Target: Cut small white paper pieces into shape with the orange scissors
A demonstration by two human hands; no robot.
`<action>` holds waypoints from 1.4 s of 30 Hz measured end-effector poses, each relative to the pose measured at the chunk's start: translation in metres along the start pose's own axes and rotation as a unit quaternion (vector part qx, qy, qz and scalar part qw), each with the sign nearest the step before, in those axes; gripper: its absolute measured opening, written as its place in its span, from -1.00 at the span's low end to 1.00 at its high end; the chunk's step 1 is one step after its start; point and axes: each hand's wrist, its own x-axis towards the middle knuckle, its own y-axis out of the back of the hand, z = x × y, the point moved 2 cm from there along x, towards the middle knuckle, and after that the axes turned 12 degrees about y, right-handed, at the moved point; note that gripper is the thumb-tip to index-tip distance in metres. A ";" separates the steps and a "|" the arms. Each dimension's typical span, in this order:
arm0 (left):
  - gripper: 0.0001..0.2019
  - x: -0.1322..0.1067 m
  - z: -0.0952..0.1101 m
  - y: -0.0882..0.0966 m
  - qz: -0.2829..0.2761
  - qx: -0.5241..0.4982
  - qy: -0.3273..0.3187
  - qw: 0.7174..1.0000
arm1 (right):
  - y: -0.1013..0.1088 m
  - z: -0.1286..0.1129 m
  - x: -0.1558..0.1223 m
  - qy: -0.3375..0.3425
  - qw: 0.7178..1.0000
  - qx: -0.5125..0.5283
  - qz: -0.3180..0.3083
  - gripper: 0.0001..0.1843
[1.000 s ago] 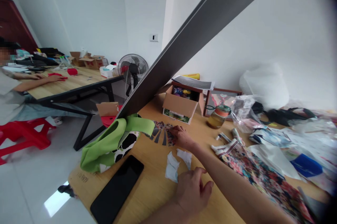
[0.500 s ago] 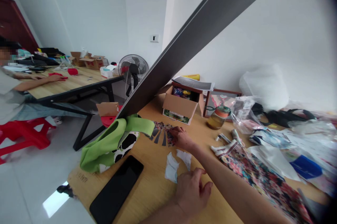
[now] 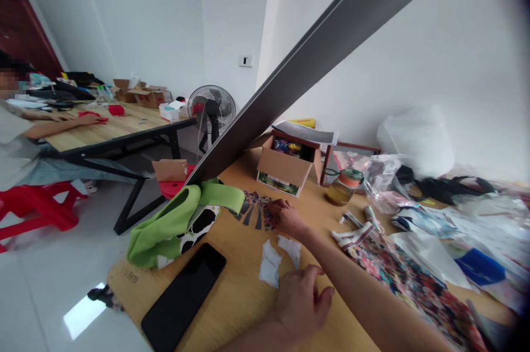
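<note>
My right hand (image 3: 287, 217) reaches across the wooden table, fingers bent and pressed together on a small floral fabric strip (image 3: 269, 222). The strip lies at the right end of a fan-shaped row of narrow grey and floral pieces (image 3: 250, 212). Nearer to me, my left hand (image 3: 304, 302) rests on the tabletop with nothing in it, thumb apart from loosely bent fingers. Just beyond it lie two scraps of white paper (image 3: 270, 264). To the left are a green cloth item (image 3: 174, 225) with a black-and-white patterned part and a black phone (image 3: 184, 297).
A grey slanted beam (image 3: 290, 70) crosses in front of the table. Behind the pieces stand an open cardboard box (image 3: 285, 167) and a jar (image 3: 343, 186) of amber liquid. Floral fabric (image 3: 414, 275) covers the right side. At another table sits a person (image 3: 20, 137).
Both of my hands stay in nearly the same place. The view has shifted slightly; the table items lie as before.
</note>
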 end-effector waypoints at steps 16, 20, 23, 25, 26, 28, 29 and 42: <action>-0.70 0.000 -0.001 -0.001 0.057 0.036 -0.098 0.993 | 0.060 -0.052 -0.169 -0.074 0.957 0.098 0.264 -0.68; -0.71 0.001 -0.003 0.000 0.078 0.047 -0.128 0.988 | 0.043 -0.098 -0.275 -0.181 0.930 0.117 0.298 -0.74; -0.72 0.002 -0.005 0.006 0.114 0.042 -0.135 0.983 | 0.018 -0.135 -0.336 -0.271 0.890 0.140 0.339 -0.68; -0.72 0.003 -0.006 0.012 0.138 0.028 -0.128 0.982 | 0.005 -0.156 -0.367 -0.362 0.841 0.125 0.382 -0.65; -0.72 0.003 -0.007 0.015 0.150 0.018 -0.124 0.981 | 0.001 -0.165 -0.378 -0.394 0.819 0.118 0.399 -0.63; -0.73 0.005 -0.009 0.021 0.177 -0.014 -0.108 0.978 | -0.001 -0.178 -0.395 -0.429 0.792 0.109 0.421 -0.61; -0.73 0.006 -0.009 0.025 0.191 -0.031 -0.104 0.976 | 0.001 -0.182 -0.401 -0.430 0.790 0.107 0.424 -0.61; -0.62 0.015 -0.019 0.083 0.372 -0.388 -0.014 0.843 | 0.014 -0.136 -0.397 -0.180 0.955 -0.024 0.234 -0.70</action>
